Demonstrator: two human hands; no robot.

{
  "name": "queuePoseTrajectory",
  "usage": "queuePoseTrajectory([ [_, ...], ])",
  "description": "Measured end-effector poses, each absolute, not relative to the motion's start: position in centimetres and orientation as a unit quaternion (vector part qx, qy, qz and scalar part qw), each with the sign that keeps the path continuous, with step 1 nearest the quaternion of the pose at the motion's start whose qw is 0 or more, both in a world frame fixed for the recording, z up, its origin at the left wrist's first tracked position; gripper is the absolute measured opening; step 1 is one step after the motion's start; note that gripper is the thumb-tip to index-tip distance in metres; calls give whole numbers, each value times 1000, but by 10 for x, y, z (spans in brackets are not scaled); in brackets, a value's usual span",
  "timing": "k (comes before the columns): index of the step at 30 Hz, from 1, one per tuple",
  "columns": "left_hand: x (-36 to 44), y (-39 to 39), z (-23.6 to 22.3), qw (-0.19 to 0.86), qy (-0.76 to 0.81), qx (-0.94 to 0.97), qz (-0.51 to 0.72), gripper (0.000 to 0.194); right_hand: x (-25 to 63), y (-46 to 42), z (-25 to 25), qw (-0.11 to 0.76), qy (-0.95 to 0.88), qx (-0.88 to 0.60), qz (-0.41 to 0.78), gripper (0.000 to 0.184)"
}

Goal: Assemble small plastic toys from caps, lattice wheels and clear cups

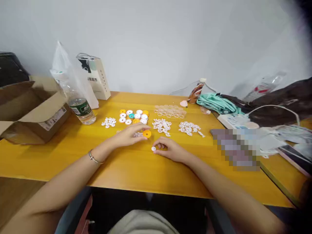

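Note:
My left hand (129, 134) is closed on an orange ring-shaped disc (147, 133), held between thumb and fingers above the table. Close to it on the right, my right hand (170, 149) pinches a small round white piece (153, 149) at its fingertips. Several small white parts (138, 134) lie partly hidden behind my left hand. Beyond it sit white, orange and teal discs (133, 116) with centre holes. To their left is a little heap of small white pieces (108, 122). Two heaps of lacy white parts (162, 126) and clear rings (170, 111) lie farther right.
A cardboard box (41, 113) stands open at the left, beside a water bottle (83, 110) and a paper bag (97, 78). At the right are a brown drink bottle (196, 92), a teal cloth (218, 103), a power strip (231, 121), cables and a blurred flat object (236, 151).

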State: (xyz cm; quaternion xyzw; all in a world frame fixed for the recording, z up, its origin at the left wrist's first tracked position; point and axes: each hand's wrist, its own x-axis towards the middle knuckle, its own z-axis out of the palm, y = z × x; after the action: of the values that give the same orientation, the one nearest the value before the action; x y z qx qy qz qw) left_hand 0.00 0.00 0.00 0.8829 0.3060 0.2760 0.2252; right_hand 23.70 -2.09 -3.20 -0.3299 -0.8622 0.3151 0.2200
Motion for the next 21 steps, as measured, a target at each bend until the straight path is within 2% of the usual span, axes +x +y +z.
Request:
queuePoseTrajectory([
  [4, 6, -7, -3, 242, 293, 878, 291, 42, 236, -21, -32, 224, -859, -334, 316, 15],
  [10, 17, -17, -6, 289, 273, 882, 252, 44, 233, -22, -32, 230, -851, -356, 311, 15],
  [13, 24, -23, -7, 273, 253, 880, 295, 39, 233, -22, -31, 230, -848, -358, 317, 18],
  [17, 30, -29, -6, 236, 241, 876, 344, 38, 237, -23, -27, 234, -838, -356, 342, 31],
  [21, 30, -30, -5, 242, 235, 897, 284, 43, 243, -23, -23, 246, -825, -350, 369, 45],
])
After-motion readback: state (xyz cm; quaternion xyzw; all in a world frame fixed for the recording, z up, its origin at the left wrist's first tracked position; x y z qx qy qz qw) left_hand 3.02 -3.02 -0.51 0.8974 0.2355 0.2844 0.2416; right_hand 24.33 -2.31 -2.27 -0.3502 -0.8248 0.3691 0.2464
